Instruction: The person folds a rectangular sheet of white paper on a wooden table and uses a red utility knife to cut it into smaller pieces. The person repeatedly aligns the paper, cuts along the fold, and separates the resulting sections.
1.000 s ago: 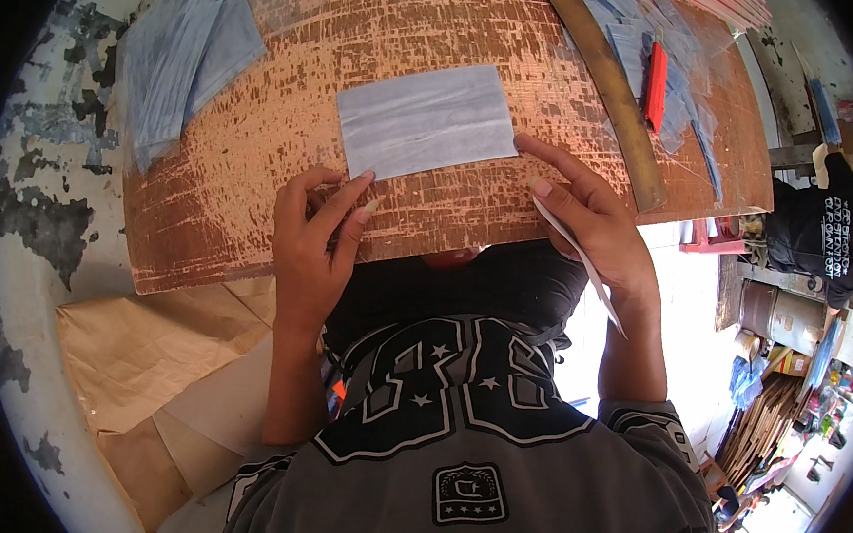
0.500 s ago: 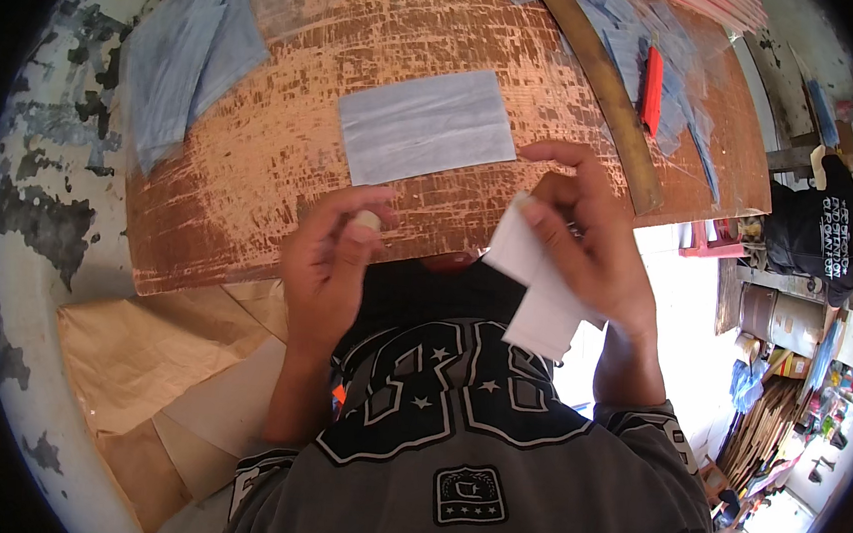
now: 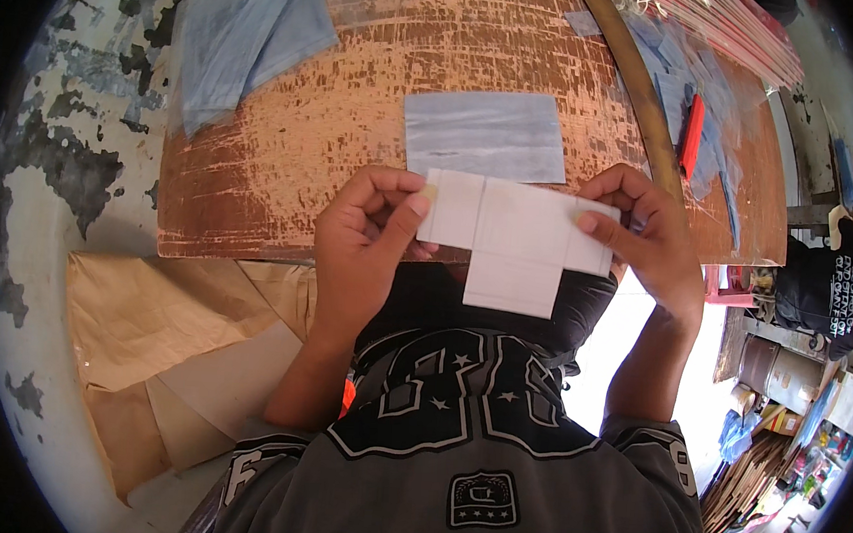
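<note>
Between my two hands is a white T-shaped piece of creased paper or thin card [image 3: 520, 223], with a flap hanging down toward me. Its left end is pinched by my left hand [image 3: 376, 215], thumb on top. Beside that thumb shows a small yellowish patch [image 3: 431, 193]; I cannot make out what it is. My right hand [image 3: 644, 231] grips the right end, also thumb on top, with its fingers partly hidden behind. Just beyond the card, a grey-blue rectangular sheet [image 3: 484, 128] lies flat on the worn wooden table [image 3: 358, 106].
Translucent bluish sheets [image 3: 255, 36] lie at the table's far left. To the right are a long curved-looking strip [image 3: 638, 84], a red cutter-like tool [image 3: 691, 136], more bluish plastic pieces and pink rods [image 3: 724, 26]. Brown paper [image 3: 169, 319] lies below the table's left side.
My left hand has moved up to the card and taken its left end. The card, which hung from my right hand, is now spread out level. The view has shifted slightly.
</note>
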Demonstrator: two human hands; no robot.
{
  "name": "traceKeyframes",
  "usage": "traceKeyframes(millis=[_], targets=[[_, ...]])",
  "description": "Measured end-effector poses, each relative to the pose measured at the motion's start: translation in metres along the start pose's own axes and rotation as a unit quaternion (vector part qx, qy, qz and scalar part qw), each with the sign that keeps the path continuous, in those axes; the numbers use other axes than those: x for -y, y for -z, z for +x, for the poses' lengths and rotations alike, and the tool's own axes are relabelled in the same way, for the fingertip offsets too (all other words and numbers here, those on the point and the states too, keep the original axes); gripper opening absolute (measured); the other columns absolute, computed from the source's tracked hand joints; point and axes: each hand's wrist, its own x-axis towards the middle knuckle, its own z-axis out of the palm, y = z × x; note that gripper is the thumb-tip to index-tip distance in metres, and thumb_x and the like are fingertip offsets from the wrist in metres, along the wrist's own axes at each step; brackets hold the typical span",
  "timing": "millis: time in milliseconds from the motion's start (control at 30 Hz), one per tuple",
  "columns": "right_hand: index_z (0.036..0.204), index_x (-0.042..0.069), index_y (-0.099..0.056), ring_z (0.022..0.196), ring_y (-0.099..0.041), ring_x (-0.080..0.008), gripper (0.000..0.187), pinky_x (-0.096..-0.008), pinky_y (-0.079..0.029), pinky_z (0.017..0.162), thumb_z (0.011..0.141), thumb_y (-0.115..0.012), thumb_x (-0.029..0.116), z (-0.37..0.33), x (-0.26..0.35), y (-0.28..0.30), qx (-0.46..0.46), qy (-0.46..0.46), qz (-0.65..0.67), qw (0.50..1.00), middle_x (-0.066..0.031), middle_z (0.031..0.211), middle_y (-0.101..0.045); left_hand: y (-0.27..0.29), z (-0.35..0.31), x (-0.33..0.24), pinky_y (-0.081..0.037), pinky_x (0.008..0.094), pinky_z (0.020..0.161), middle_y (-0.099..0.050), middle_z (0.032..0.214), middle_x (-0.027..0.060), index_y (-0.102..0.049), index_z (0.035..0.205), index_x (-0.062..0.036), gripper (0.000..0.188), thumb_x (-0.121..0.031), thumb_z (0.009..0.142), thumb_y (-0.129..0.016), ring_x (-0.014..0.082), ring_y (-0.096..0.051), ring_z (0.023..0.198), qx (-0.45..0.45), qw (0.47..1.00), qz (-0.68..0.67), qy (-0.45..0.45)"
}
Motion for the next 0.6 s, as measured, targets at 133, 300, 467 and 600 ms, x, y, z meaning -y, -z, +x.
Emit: traceKeyframes(millis=[133, 300, 467, 600], targets=[[0.123, 0.000, -0.069, 0.072, -0.063, -0.0041, 0.025, -0.0201, -0.048, 0.060, 0.105, -0.074, 0.016, 0.011, 0.004, 0.002, -0.039, -0.051, 0.073, 0.995, -0.0026, 0.095, -0.074, 0.004, 0.009, 0.005, -0.054, 0.0227, 0.065, -0.073, 0.094, 0.0067, -0.065, 0.122, 0.0016, 0.017, -0.006, 0.107, -0.068, 0.0091, -0.068, 0.075, -0.006, 0.999, 0.005, -0.033], [0.125, 0.000, -0.069, 0.064, -0.058, -0.0026, 0.024, -0.0177, -0.041, 0.052, 0.108, -0.070, 0.018, 0.025, -0.012, -0.001, -0.114, -0.017, 0.073, 0.991, -0.0011, 0.090, -0.073, 0.010, 0.024, 0.006, -0.051, 0.0247, 0.068, -0.071, 0.089, 0.0034, -0.068, 0.123, 0.0008, 0.019, -0.010, 0.107, -0.070, 0.0073, -0.064, 0.077, 0.033, 0.996, 0.067, -0.047], [0.124, 0.002, -0.069, 0.053, -0.048, -0.0017, 0.022, -0.0185, -0.034, 0.045, 0.110, -0.067, 0.018, 0.026, -0.031, 0.026, -0.152, -0.003, 0.145, 0.978, 0.0010, 0.085, -0.069, 0.034, 0.071, -0.002, -0.046, 0.0255, 0.067, -0.071, 0.091, 0.0019, -0.071, 0.129, -0.0030, 0.027, -0.016, 0.106, -0.071, 0.0074, -0.055, 0.074, 0.010, 0.916, 0.370, -0.155], [0.128, 0.003, -0.067, 0.051, -0.045, -0.0007, 0.024, -0.0179, -0.030, 0.043, 0.110, -0.067, 0.018, 0.032, -0.051, 0.038, -0.191, 0.014, 0.221, 0.956, 0.0013, 0.088, -0.069, 0.043, 0.092, 0.001, -0.049, 0.0278, 0.071, -0.064, 0.091, 0.0028, -0.070, 0.138, -0.0053, 0.038, -0.018, 0.102, -0.075, 0.0113, -0.056, 0.076, 0.035, 0.910, 0.387, -0.146]])
